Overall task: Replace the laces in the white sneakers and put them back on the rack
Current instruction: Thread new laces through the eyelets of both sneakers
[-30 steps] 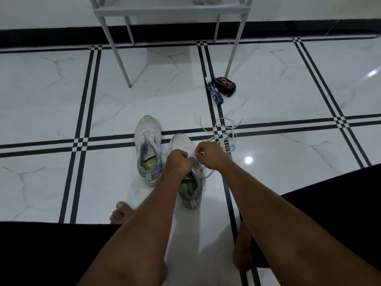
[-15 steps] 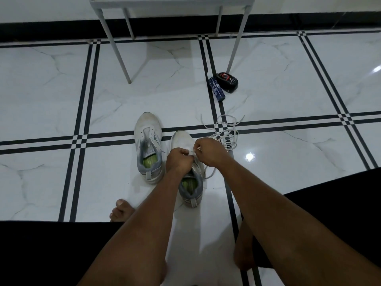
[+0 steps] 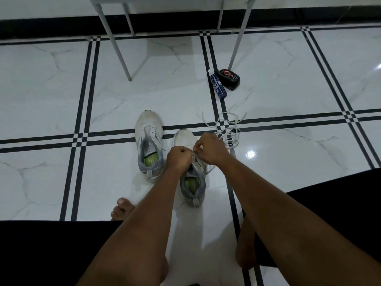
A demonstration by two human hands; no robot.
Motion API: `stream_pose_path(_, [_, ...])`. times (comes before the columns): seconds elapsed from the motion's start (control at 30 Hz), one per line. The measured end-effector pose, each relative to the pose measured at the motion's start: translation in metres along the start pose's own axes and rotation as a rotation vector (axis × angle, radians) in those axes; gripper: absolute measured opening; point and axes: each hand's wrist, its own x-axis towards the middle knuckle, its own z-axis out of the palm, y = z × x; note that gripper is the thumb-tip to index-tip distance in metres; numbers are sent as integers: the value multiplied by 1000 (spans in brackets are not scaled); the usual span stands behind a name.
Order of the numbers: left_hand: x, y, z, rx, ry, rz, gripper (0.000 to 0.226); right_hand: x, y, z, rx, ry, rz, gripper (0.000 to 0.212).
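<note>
Floor (image 3: 61, 83): glossy white marble-look tiles with faint grey veining, divided by paired black stripes forming small checkered crossings. Skirting band (image 3: 51, 27): black. Rack legs (image 3: 115, 44): pale grey metal. Two low white fabric sneakers (image 3: 148, 129) (image 3: 184, 139): grey heel collars and pull tabs, lime-green insoles. Loose lace pile (image 3: 226, 129): white. Small bottle (image 3: 218, 86): dark blue with white print. Flat oval case (image 3: 229, 78): black, red-ringed top. Garment (image 3: 51, 254): black.
</note>
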Motion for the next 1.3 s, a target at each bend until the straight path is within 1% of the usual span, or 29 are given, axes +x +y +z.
stream_pose_path(0.07, [5, 1, -9, 88, -31, 43, 24, -6, -5, -5, -10, -4, 38, 36])
stream_pose_path(0.13, [9, 5, -18, 218, -88, 98, 22, -17, -14, -12, 45, 9, 63, 59])
stream_pose_path(0.2, [13, 7, -25, 327, -139, 144, 21, -27, -19, -16, 11, 4, 11, 67])
stream_pose_path(0.27, [14, 6, -27, 333, -169, 129, 18, -35, -20, -19, -36, -65, -12, 63])
stream_pose_path(0.33, [15, 5, -28, 288, -173, 87, 15, -40, -22, -20, -12, -85, 16, 45])
stream_pose_path(0.37, [13, 5, -28, 275, -171, 78, 15, -41, -24, -19, -29, -86, 21, 42])
stream_pose_path(0.47, [9, 7, -28, 268, -169, 102, 18, -45, -25, -15, -81, -101, 14, 46])
stream_pose_path(0.53, [8, 7, -28, 292, -156, 139, 24, -44, -20, -7, -39, -72, 43, 42])
stream_pose_path(0.6, [7, 7, -26, 335, -140, 163, 27, -43, -17, -2, 8, -2, 78, 34])
stream_pose_path(0.67, [5, 7, -23, 376, -115, 189, 24, -41, -15, 1, 31, 36, 84, 25])
stream_pose_path(0.8, [7, 6, -16, 434, -44, 234, 14, -37, -14, 2, 19, 14, 90, 20])
stream_pose_path(0.93, [10, 1, -4, 490, 54, 296, 19, -40, -4, 0, 204, 1, 140, 11])
stream_pose_path(1.0, [10, 1, 2, 506, 56, 313, 20, -42, 1, 0, 276, 4, 168, 9])
stream_pose_path(1.07, [12, 3, 5, 498, 40, 342, 18, -43, 5, -2, 334, 34, 214, 12])
stream_pose_path(1.13, [11, 8, 6, 478, 26, 389, 14, -43, 8, -4, 323, 58, 262, 18])
stream_pose_path(1.2, [10, 12, 3, 379, 40, 387, 12, -45, 11, -8, 298, 65, 287, 21])
stream_pose_path(1.23, [15, 12, -1, 280, 94, 351, 12, -46, 11, -10, 296, 70, 292, 22])
stream_pose_path(1.3, [37, 6, -16, 32, 271, 233, 18, -47, 11, -12, 309, 73, 296, 23])
